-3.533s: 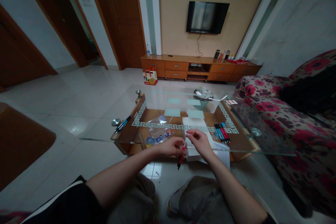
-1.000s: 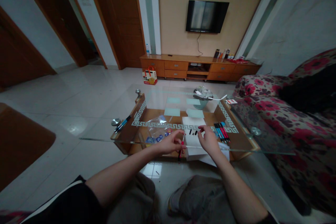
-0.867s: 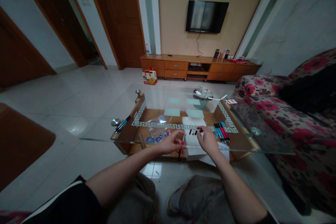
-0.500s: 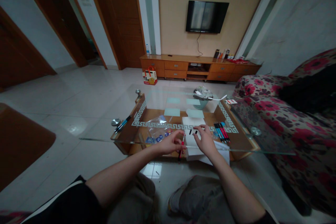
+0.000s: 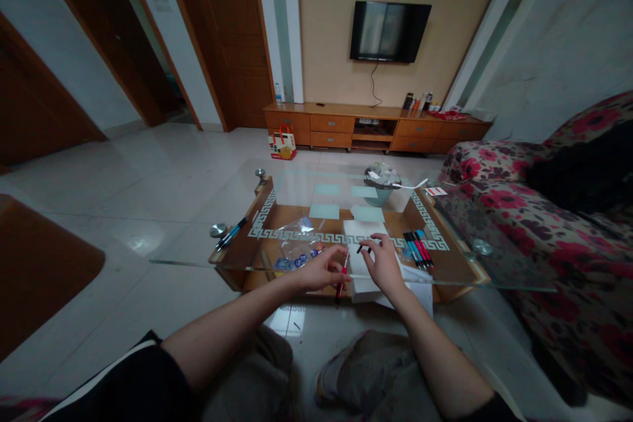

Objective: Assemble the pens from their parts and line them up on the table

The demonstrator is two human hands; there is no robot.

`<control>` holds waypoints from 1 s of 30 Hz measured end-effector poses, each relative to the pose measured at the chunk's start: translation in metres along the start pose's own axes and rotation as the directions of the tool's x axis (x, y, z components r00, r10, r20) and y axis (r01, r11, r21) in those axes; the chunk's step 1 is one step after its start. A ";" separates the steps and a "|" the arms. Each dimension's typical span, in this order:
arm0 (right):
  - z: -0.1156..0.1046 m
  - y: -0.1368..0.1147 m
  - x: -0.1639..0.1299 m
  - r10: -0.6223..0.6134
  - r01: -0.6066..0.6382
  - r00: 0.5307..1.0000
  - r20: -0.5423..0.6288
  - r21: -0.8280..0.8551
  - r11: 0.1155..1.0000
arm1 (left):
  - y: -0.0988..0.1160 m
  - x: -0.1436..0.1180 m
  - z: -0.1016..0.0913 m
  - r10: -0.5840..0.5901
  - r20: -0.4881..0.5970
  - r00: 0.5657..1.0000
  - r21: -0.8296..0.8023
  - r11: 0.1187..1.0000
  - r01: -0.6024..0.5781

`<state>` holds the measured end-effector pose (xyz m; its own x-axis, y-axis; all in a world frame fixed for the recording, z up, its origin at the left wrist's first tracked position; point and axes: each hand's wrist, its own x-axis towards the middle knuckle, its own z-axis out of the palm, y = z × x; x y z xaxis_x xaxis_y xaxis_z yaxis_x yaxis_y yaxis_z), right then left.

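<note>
My left hand (image 5: 326, 268) is closed around a red pen part (image 5: 339, 289), held at a slant by the table's near edge, with a thin pale tip showing at its upper end. My right hand (image 5: 384, 265) reaches over a white box (image 5: 363, 229). Its thumb and forefinger come together at a small black piece (image 5: 359, 250), whose kind is too small to tell. Another small black piece shows behind those fingertips, inside the curve of the hand.
Several blue, red and black pens (image 5: 418, 249) lie to the right on the glass table (image 5: 297, 194), and blue ones (image 5: 231, 235) at its left. A clear plastic bag (image 5: 297, 231) with blue caps lies near my left hand. Beyond stands a waste basket (image 5: 380, 194); a floral sofa (image 5: 494, 204) borders the right.
My right hand has shifted slightly left, and its thumb and forefinger have closed in on the left small black piece. My left hand with the red pen part stays in place.
</note>
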<state>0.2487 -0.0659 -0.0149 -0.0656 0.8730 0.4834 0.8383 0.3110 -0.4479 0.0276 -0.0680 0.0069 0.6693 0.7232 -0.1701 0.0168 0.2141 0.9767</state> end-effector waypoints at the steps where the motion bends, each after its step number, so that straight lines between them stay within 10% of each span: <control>1: 0.001 0.000 0.000 0.004 -0.004 1.000 -0.004 0.003 1.000 | 0.000 0.000 0.000 -0.001 0.002 1.000 -0.004 1.000 0.001; 11: -0.004 -0.007 0.006 0.122 -0.099 0.989 -0.085 0.231 0.968 | -0.012 0.004 -0.006 0.004 0.030 1.000 -0.005 1.000 -0.004; 20: -0.003 -0.010 0.008 0.440 -0.418 0.871 0.217 0.798 0.434 | -0.016 0.006 -0.010 -0.001 0.013 1.000 0.061 0.998 0.000; 30: -0.005 -0.014 0.008 0.448 -0.413 0.865 0.225 0.827 0.382 | -0.013 0.004 -0.008 -0.003 -0.007 1.000 0.080 0.997 0.003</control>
<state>0.2393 -0.0652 -0.0014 0.1966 0.9793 0.0487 -0.1002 0.0694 -0.9925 0.0241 -0.0628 -0.0073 0.6638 0.7274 -0.1738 0.0782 0.1636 0.9834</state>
